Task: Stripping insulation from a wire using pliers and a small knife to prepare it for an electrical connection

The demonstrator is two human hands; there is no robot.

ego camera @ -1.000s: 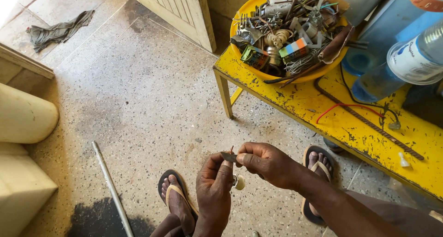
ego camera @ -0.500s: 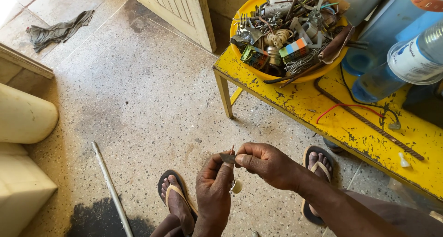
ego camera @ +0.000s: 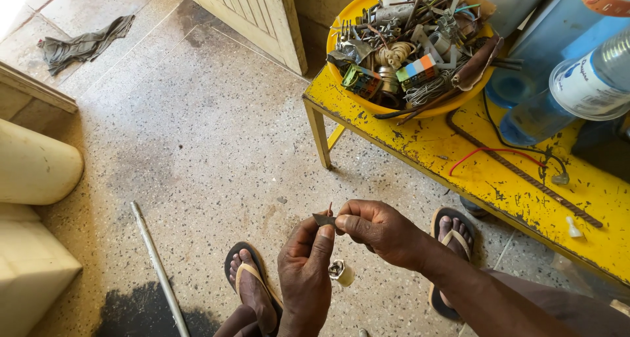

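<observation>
1. Fingers (ego camera: 326,232) of the left hand (ego camera: 303,271) are pinching together on a small dark metal piece (ego camera: 323,218), thumb and forefinger closing on its lower edge, while a small white and metal fitting (ego camera: 340,272) is hanging just below that palm (whether the palm is gripping it or it is dangling I cannot tell).
2. Right hand (ego camera: 377,231) is meeting the left from the other side, its fingertips clamping on the same dark piece, so both hands are holding one thing low over the floor (ego camera: 197,147), between the two sandalled feet.
3. Compared with a moment ago, the hands are sitting in nearly the same spot and the grip is unchanged; the piece is only being turned or worked slightly, which suggests fine fiddling is going on rather than any reach or set-down.
4. Edges: the yellow bench (ego camera: 459,160) is running close on the right, its near edge just beyond the right forearm, with a red wire (ego camera: 492,154) and a ribbed rod (ego camera: 525,176) lying on it, and a yellow bowl (ego camera: 357,97) full of scrap hardware at its far end.
5. Open room is lying to the left and ahead, where only a grey pipe (ego camera: 157,265) is resting on the speckled ground, well apart from the hands.
</observation>
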